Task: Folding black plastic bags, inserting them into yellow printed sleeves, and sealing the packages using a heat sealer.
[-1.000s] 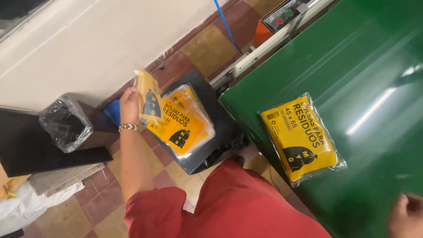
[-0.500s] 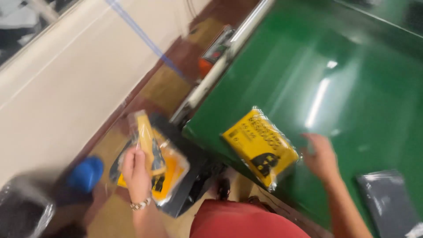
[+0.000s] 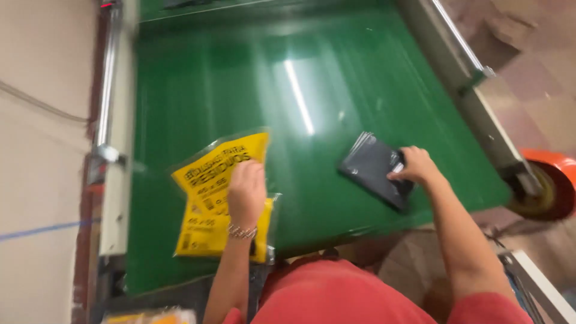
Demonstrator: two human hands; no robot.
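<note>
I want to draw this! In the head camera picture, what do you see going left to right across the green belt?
Metal side rail → yellow packets → left hand → dark grey packet → right hand → orange wheel.

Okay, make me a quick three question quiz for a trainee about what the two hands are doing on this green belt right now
1. True or false: the left hand rests on yellow plastic packets lying on the green belt.
2. What does the right hand touch?
A. a red roll
B. a dark grey flat packet
C. a blue cap
3. Fill in: the bracelet sits on the ____ wrist.

Key
1. True. The hand lies palm down on the overlapping yellow packets.
2. B. Its fingers are on the near end of the dark grey flat packet, which lies on the belt.
3. Left.
</note>
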